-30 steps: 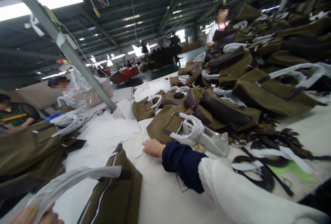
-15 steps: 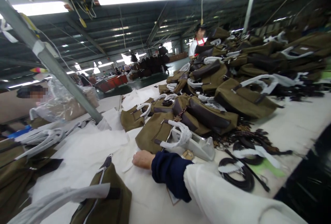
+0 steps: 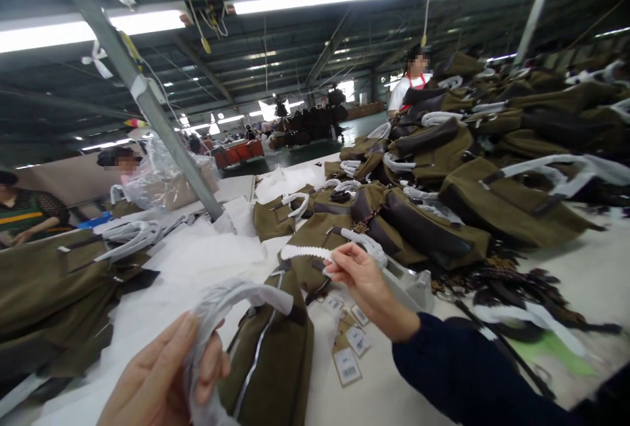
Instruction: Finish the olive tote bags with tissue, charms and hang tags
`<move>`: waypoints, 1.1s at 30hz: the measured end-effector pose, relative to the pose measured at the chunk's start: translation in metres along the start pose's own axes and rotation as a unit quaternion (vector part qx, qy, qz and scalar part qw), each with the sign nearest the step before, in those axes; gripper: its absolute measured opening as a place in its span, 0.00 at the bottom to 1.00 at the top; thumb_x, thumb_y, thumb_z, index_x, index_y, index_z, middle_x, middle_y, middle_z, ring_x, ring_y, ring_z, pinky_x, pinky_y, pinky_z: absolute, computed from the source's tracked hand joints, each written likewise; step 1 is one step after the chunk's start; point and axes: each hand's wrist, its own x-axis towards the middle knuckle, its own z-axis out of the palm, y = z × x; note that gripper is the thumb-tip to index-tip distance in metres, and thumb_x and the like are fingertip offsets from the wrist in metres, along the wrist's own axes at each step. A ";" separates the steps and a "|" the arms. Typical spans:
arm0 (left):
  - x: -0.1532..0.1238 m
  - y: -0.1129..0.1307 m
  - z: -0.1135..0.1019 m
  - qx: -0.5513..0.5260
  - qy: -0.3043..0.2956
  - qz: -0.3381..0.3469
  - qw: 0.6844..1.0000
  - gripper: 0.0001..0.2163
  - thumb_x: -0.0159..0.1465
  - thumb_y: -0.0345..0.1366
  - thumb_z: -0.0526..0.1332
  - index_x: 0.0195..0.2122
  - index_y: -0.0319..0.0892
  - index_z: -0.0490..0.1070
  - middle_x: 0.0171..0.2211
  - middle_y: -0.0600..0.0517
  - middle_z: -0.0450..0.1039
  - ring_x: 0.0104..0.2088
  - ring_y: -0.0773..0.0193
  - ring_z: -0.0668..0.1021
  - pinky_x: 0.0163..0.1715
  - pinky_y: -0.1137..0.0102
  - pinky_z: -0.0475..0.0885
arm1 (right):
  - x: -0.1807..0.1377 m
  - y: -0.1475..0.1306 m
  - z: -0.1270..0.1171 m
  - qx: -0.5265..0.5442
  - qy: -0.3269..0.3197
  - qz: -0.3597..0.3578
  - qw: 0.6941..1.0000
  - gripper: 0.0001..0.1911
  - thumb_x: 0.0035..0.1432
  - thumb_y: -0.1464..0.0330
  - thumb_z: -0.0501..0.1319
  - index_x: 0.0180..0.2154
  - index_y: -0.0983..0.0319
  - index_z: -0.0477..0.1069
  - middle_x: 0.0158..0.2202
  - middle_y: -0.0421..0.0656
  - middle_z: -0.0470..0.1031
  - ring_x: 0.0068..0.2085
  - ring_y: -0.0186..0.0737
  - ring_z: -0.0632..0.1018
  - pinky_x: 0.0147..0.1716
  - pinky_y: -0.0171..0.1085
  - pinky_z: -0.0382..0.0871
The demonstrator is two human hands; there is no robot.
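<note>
My left hand (image 3: 152, 373) is closed around a bag handle (image 3: 241, 291) wrapped in whitish covering. The handle belongs to an olive-green bag (image 3: 280, 367) with a silvery zip, lying before me on the table. Between the fingertips of my right hand (image 3: 361, 278) is pinched a white strip with a jagged edge (image 3: 305, 253), held above the far end of that bag. Paper price tags (image 3: 347, 363), some with barcodes, lie on the table below my right hand. Just behind that wrist sits a pale grey, partly see-through object (image 3: 408, 281), perhaps a tape dispenser.
Olive bags with dark trim (image 3: 438, 216) are heaped at the right. Dark straps (image 3: 512, 321) lie near the right edge. White sheets (image 3: 197, 255) and another bag (image 3: 54, 288) cover the left. A slanted metal post (image 3: 162, 124) rises beyond; co-workers stand further off.
My left hand has come into view, holding the handle. My right hand has lifted off the table with the white strip, uncovering the tags. The near bag sits further right in view.
</note>
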 end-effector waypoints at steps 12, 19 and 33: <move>0.005 0.002 -0.036 0.066 -0.039 -0.018 0.997 0.13 0.61 0.42 0.64 0.42 0.38 0.77 0.49 0.42 0.73 0.37 0.60 0.77 0.33 0.67 0.79 | -0.100 -0.020 -0.006 0.172 -0.040 0.173 0.969 0.13 0.55 0.66 0.71 0.34 0.62 0.67 0.28 0.36 0.70 0.25 0.23 0.69 0.25 0.21 0.68; 0.020 -0.009 -0.036 0.093 -0.163 -0.077 0.979 0.17 0.59 0.42 0.67 0.46 0.37 0.75 0.42 0.40 0.76 0.34 0.60 0.79 0.31 0.69 0.78 | -0.101 -0.004 0.017 0.130 -0.094 0.185 0.970 0.15 0.56 0.64 0.70 0.32 0.64 0.66 0.28 0.39 0.73 0.23 0.22 0.70 0.24 0.21 0.66; 0.014 0.005 -0.040 0.191 -0.054 0.061 0.978 0.06 0.57 0.36 0.67 0.30 0.40 0.75 0.25 0.54 0.73 0.24 0.68 0.70 0.24 0.76 0.64 | -0.086 0.006 0.041 -0.022 -0.248 0.202 0.947 0.17 0.56 0.60 0.68 0.41 0.67 0.74 0.24 0.37 0.69 0.18 0.23 0.65 0.15 0.24 0.60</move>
